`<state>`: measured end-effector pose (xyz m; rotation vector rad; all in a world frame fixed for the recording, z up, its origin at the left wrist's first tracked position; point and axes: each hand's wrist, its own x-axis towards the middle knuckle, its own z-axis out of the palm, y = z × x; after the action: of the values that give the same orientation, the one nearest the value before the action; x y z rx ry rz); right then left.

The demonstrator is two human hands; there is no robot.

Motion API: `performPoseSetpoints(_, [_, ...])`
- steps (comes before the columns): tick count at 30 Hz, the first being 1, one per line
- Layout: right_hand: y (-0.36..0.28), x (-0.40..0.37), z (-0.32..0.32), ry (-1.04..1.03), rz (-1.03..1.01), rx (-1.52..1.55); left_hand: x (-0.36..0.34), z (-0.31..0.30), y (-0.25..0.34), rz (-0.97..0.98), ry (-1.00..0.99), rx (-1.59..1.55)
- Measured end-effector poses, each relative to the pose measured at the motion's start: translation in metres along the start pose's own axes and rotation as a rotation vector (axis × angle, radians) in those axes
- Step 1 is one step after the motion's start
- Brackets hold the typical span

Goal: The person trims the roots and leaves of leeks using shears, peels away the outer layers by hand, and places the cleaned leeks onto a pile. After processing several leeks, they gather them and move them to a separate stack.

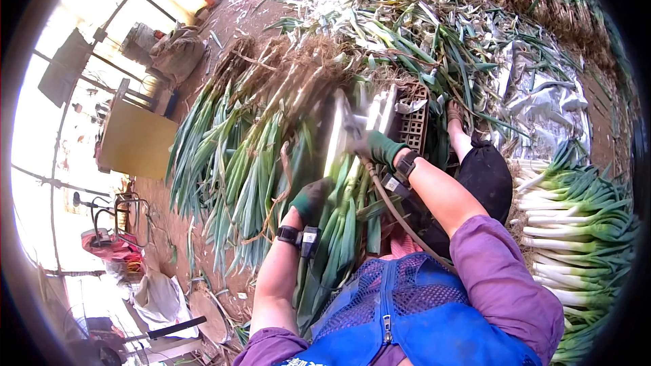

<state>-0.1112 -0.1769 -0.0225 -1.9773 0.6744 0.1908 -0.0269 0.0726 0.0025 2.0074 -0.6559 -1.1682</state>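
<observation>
My left hand (312,200), in a dark green glove, is closed on the green leaves of a leek (335,137) whose white stalk points away from me. My right hand (384,148), gloved too, is wrapped round an air gun (354,129), partly smeared by motion and held close beside the white stalk. A brown hose (388,198) runs from the gun back toward my body. Beyond my right hand, cleaned white leeks (383,108) lie by a brown plastic crate (413,118). To the left is a heap of rooted, soil-covered leeks (247,142).
Trimmed leeks (559,230) are stacked in a row at right. Leaf scraps (420,34) litter the floor ahead, beside silvery plastic sheeting (546,95). More unpeeled leeks (569,0) are piled at the far right. A yellow board (139,139) stands at left.
</observation>
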Motion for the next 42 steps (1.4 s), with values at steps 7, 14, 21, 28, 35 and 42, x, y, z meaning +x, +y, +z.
performPoseSetpoints(7, [-0.004, -0.068, 0.009, -0.486, -0.107, 0.432, 0.033, -0.036, -0.036, 0.24, 0.046, -0.047])
performPoseSetpoints(14, [0.021, -0.113, -0.007, -0.199, -0.181, 0.465, 0.003, -0.063, 0.008, 0.106, 0.283, -0.246])
performPoseSetpoints(21, [0.118, -0.12, -0.01, 0.173, 0.221, -0.013, 0.0, -0.029, 0.029, 0.022, 0.117, 0.002])
performPoseSetpoints(28, [0.105, -0.118, 0.009, 0.316, 0.054, -0.287, 0.071, 0.021, 0.019, -0.136, 0.061, 0.141])
performPoseSetpoints(35, [0.096, -0.042, 0.05, 0.107, 0.158, 0.49, 0.071, 0.029, 0.04, -0.154, -0.081, -0.067])
performPoseSetpoints(42, [0.078, -0.028, 0.065, -0.031, -0.08, 1.013, 0.025, 0.036, 0.07, -0.108, -0.044, -0.085])
